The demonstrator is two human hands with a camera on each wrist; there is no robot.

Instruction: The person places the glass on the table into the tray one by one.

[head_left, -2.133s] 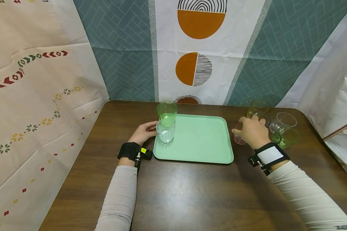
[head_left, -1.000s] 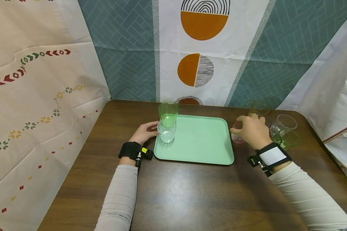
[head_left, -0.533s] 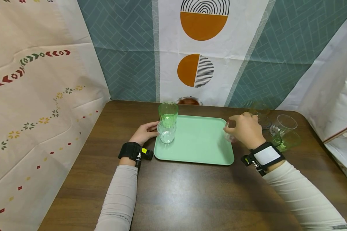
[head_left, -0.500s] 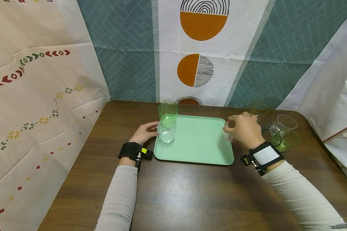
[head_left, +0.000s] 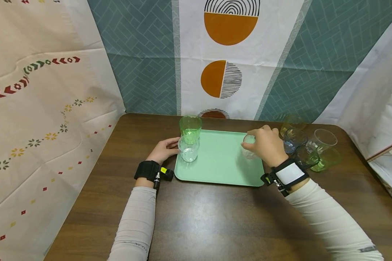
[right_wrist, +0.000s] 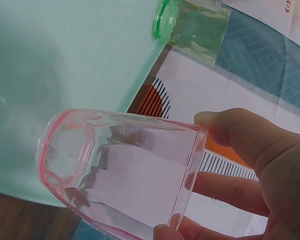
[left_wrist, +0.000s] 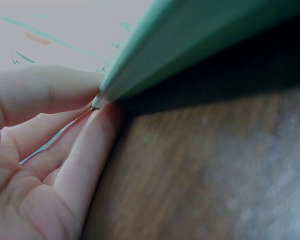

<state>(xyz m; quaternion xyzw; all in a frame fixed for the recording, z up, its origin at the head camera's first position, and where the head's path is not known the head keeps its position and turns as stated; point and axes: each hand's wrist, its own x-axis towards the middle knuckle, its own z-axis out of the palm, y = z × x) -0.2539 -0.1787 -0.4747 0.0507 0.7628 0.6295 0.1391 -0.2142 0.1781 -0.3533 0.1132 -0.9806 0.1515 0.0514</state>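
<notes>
My right hand (head_left: 268,145) holds a pink-tinted clear tumbler (right_wrist: 122,162) by its rim, thumb and fingertips on opposite sides. In the head view the tumbler is over the right part of a mint-green tray (head_left: 220,170), partly hidden by the hand. My left hand (head_left: 162,151) pinches the tray's left edge; the left wrist view shows the tray's corner (left_wrist: 132,60) between its fingers. Close to that hand, a clear tumbler (head_left: 188,151) and a green tumbler (head_left: 190,125) stand upright at the tray's left side.
Right of the tray several tumblers stand close together: a yellowish one (head_left: 291,125), a bluish one (head_left: 289,145), a dark green-tinted one (head_left: 303,159), a clear one (head_left: 325,137) and a green one (head_left: 328,161). The brown table (head_left: 199,224) meets patterned cloth behind.
My right hand has moved left from the tumbler group, bringing the pink tumbler from beside the tray to over its right part. The left hand has stayed at the tray's edge.
</notes>
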